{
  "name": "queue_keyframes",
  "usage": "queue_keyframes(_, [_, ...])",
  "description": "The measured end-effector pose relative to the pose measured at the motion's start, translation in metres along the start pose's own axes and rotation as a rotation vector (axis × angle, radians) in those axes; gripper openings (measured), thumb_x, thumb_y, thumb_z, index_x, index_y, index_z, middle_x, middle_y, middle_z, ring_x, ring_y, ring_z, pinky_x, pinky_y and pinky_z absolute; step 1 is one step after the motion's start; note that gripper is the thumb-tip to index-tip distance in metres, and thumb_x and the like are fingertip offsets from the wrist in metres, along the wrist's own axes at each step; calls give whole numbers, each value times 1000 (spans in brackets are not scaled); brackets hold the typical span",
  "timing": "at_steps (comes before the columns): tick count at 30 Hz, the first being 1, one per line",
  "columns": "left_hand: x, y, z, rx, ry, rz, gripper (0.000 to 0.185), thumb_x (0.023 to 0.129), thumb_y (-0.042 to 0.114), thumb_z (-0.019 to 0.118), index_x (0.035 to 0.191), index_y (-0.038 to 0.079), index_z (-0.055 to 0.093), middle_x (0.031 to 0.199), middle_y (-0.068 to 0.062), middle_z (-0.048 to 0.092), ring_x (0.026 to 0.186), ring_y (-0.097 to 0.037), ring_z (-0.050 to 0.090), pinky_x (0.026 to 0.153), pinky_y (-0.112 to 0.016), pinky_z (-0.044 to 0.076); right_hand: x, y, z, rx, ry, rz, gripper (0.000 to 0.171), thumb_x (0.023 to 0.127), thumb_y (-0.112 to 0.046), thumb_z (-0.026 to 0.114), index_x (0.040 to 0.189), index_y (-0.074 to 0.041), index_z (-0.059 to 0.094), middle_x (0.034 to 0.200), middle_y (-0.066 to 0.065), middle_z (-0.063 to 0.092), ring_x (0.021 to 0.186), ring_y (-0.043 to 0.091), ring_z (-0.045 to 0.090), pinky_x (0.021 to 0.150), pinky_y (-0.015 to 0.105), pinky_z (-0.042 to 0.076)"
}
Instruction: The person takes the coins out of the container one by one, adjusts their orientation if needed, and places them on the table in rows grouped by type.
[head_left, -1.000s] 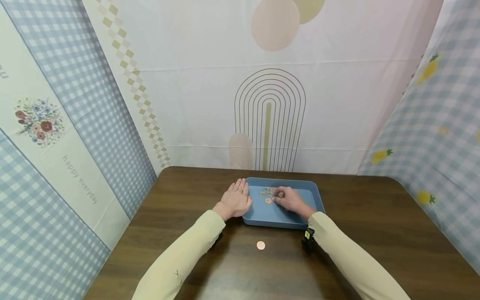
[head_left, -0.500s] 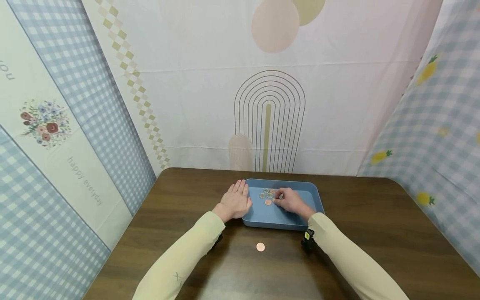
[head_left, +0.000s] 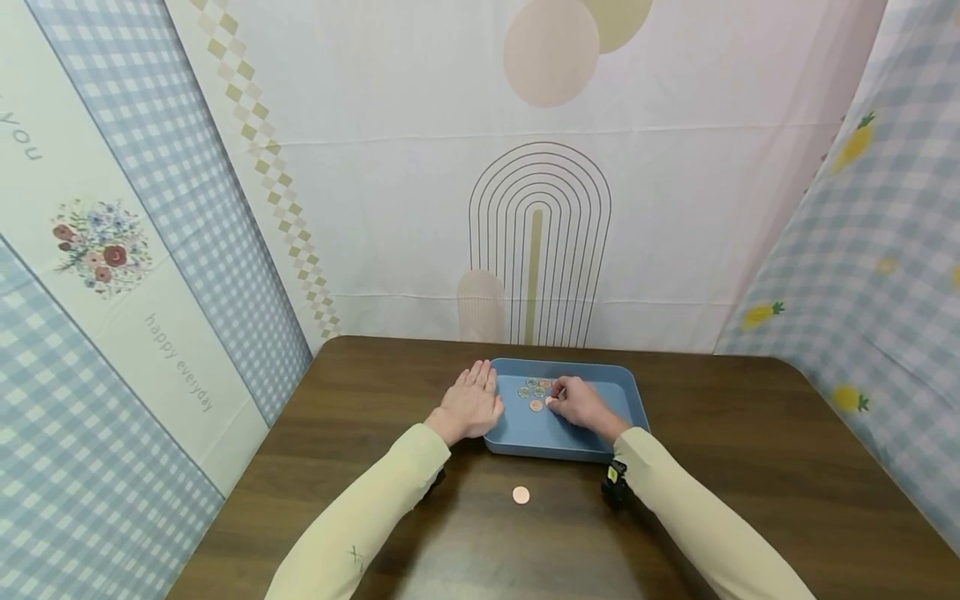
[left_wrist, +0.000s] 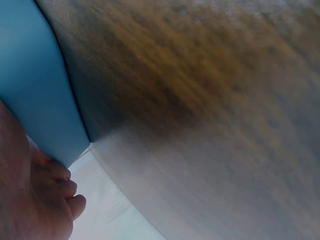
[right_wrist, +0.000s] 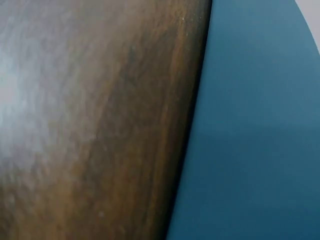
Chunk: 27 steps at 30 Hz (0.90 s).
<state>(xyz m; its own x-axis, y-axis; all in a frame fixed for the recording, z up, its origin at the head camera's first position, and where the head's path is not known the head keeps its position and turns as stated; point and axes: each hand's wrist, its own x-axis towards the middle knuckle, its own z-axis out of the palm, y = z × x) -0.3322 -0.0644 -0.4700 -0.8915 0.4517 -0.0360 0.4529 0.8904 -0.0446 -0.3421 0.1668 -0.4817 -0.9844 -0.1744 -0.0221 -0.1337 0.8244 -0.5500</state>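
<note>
Your left hand [head_left: 471, 402] lay flat and relaxed, fingers straight and together, against the left outer wall of the shallow blue plastic tray [head_left: 600, 433]; in the left wrist view your fingertips [left_wrist: 60, 187] rested beside that tray's blue wall [left_wrist: 35, 100]. The tray sat on the dark brown wooden surface [head_left: 750, 450], toward its far edge.

Your right hand [head_left: 579, 403] was inside the tray with its fingers curled, the tips pinched at a small coin next to the cluster of small round coins [head_left: 534, 388] lying on the tray floor in its far left part. A copper-coloured coin [head_left: 536, 405] lay just at the near side of that cluster, close to your right fingertips. Whether the coin at your fingertips was lifted or lay on the tray floor could not be told.

A single copper coin [head_left: 521, 495] lay alone on the surface, on the near side of the tray, between your two pale yellow sleeves [head_left: 375, 508]. The right wrist view showed only the tray's wall [right_wrist: 260, 130] meeting the wood [right_wrist: 90, 125].
</note>
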Motion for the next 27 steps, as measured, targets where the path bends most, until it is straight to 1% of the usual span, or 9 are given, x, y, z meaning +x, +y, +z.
queue_keyframes(2, [1, 0, 0, -2, 0, 0, 63, 104, 37, 23, 155, 0, 21, 164, -17, 18, 153, -29, 14, 125, -41, 18, 0, 0, 0, 4, 11, -10, 13, 88, -15, 70, 94, -5, 65, 87, 7, 65, 76, 18, 56, 67, 31, 46])
queue_keyframes(4, [1, 0, 0, -5, -2, -3, 63, 104, 37, 23, 155, 0, 21, 164, -16, 17, 154, -29, 13, 125, -41, 17, -1, -2, 0, 9, 20, -17, 13, 87, -14, 71, 94, -5, 64, 87, 7, 64, 77, 18, 56, 68, 31, 46])
queue_keyframes(9, [2, 0, 0, -11, -2, -8, 64, 103, 37, 23, 155, 0, 22, 164, -16, 17, 154, -28, 13, 125, -40, 17, -2, -3, -1, 15, 29, -54, 12, 87, -12, 71, 93, -7, 62, 81, 5, 60, 72, 17, 52, 62, 27, 40])
queue_keyframes(14, [3, 0, 0, -12, 1, -11, 63, 103, 37, 24, 155, 0, 22, 164, -16, 17, 153, -29, 14, 125, -40, 17, -3, 0, -1, 44, 59, -113, 9, 88, -12, 70, 91, -8, 62, 79, 5, 62, 67, 15, 52, 58, 26, 40])
queue_keyframes(17, [4, 1, -1, -17, -1, -11, 63, 103, 36, 23, 155, 0, 21, 164, -16, 17, 154, -28, 13, 125, -40, 17, -5, 0, -3, 90, 68, -111, 8, 88, -11, 70, 89, -8, 63, 77, 5, 64, 62, 14, 54, 54, 26, 43])
queue_keyframes(21, [4, 2, -2, -29, 5, -6, 63, 103, 36, 23, 155, 0, 22, 164, -17, 18, 153, -29, 14, 125, -41, 18, -7, 0, -7, 141, 62, -75, 7, 88, -10, 70, 90, -9, 64, 76, 5, 64, 54, 12, 57, 50, 27, 49])
queue_keyframes(27, [5, 1, -2, -25, 5, -12, 63, 103, 36, 23, 155, 0, 22, 164, -16, 18, 153, -29, 15, 125, -40, 18, -11, -3, -10, 153, 50, -78, 6, 90, -11, 69, 92, -9, 64, 76, 5, 64, 51, 12, 59, 50, 28, 51])
